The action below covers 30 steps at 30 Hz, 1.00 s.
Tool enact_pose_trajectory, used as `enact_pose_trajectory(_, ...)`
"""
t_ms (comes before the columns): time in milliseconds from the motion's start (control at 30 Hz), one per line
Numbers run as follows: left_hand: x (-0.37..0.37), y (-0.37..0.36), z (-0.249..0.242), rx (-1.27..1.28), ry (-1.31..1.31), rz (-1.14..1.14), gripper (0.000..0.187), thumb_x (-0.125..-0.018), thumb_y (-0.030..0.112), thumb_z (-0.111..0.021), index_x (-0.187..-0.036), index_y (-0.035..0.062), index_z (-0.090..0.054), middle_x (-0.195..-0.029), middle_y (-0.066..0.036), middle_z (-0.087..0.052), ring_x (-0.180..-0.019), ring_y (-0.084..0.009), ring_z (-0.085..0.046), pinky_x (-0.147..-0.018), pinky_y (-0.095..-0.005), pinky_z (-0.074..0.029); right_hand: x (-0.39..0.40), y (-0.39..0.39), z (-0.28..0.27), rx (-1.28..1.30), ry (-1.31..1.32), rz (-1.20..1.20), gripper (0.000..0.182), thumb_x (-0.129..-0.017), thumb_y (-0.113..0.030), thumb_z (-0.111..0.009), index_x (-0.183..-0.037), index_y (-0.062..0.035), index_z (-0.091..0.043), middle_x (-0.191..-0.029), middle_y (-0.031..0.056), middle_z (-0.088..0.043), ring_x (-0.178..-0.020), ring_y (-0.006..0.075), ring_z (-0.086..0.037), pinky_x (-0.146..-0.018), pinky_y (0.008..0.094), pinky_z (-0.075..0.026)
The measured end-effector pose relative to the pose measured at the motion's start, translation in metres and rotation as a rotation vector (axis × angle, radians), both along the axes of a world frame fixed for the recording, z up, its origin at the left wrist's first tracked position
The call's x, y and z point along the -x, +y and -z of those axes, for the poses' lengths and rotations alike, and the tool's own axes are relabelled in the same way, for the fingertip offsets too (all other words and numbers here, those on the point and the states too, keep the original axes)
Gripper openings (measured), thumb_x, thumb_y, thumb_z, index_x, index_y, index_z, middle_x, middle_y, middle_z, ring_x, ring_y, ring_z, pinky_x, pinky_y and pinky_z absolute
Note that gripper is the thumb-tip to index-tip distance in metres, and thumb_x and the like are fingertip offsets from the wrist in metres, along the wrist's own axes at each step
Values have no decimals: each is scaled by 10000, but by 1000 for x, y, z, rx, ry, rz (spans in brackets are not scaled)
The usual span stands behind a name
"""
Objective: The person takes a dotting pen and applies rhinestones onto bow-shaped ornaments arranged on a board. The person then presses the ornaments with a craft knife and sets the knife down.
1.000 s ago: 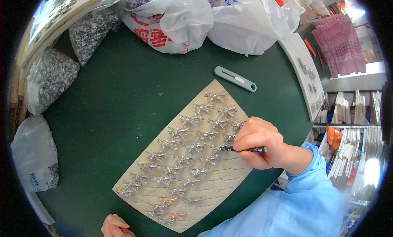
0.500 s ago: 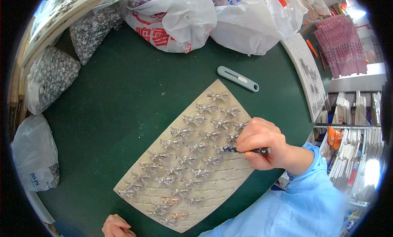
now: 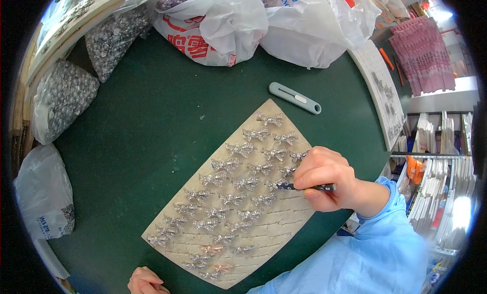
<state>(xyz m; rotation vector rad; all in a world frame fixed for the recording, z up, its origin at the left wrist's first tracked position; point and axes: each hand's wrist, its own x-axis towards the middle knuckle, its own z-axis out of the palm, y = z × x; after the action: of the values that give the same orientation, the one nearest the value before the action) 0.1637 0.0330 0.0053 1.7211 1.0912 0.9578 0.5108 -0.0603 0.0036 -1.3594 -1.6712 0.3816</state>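
Note:
My right hand [image 3: 327, 178] is closed around a slim black pen-like tool with light spots [image 3: 319, 187]. Its tip points left and meets a silvery bow-shaped piece [image 3: 276, 185]; whether it touches cannot be made out. Rows of such sparkling bow-shaped pieces, which look like rings, sit in the slits of a pale padded board [image 3: 284, 228]. Two of them are pinkish, among them one bow [image 3: 213, 249] near the lower end. Fingers curled, my left hand [image 3: 145, 281] rests at the bottom edge of the picture beside the board, with nothing visible in it.
A grey-green box cutter [image 3: 295, 98] lies beyond the board on the green tabletop [image 3: 127, 141]. White plastic bags [image 3: 223, 30] stand along the back. Clear bags of shiny pieces [image 3: 66, 98] line the left. Another pale board [image 3: 375, 91] lies at the right edge.
Almost nothing differs. My right hand and the tool stay at the same bow, and my left hand stays at the table's near edge.

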Motion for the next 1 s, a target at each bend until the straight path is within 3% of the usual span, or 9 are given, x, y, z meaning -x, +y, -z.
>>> enact_pose_trajectory(533,-1,0,1,-26,-16,21,291,-830,56,-396,-555,-17,-453,-474,-41,-350,-407,-93,-277,-412,-245,-189,0,0,-1,6,-5,-1,211,-731,-33,-655,-914,-61,-553,-764,61,-613,-625,205,-584,-557,300,-445)
enact_pose_trajectory(633,-1,0,1,-22,-25,17,288,-829,53,-400,-555,-19,-453,-474,-40,-350,-407,-92,-276,-412,-244,-190,0,1,2,-25,-3,-8,94,-835,-91,-560,-910,-36,-545,-744,76,-601,-593,195,-567,-528,296,-419)
enact_pose_trajectory(733,-2,0,0,-25,-29,21,287,-828,50,-402,-554,-19,-453,-474,-40,-349,-407,-93,-276,-412,-245,-189,-1,0,-1,22,15,2,217,-724,-20,-653,-912,-60,-553,-772,68,-615,-635,215,-590,-562,304,-450)
enact_pose_trajectory(1000,-2,0,0,-17,-22,13,278,-820,42,-405,-554,-21,-454,-472,-41,-347,-405,-95,-277,-410,-247,-184,0,0,-1,27,19,18,230,-720,-22,-660,-920,-61,-553,-782,68,-613,-648,218,-593,-572,309,-457)
